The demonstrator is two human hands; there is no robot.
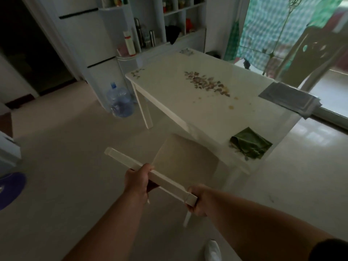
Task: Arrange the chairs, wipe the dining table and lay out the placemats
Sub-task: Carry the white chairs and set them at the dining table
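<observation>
A white chair (180, 157) stands at the near side of the white dining table (169, 85), its beige seat partly under the table edge. My left hand (138, 180) grips the middle of the chair's top rail. My right hand (196, 201) grips the rail's right end. A crumpled green cloth (251, 143) lies on the table's near right corner. A stack of grey placemats (290, 97) sits on the far right corner, overhanging the edge. The tabletop has a floral print and a few small yellowish spots.
A second chair (308, 53) stands beyond the table's right side by the glass door. A blue water jug (120, 101) sits on the floor by the table's left leg. White shelving (131, 34) is behind. My white shoe (212, 250) shows below.
</observation>
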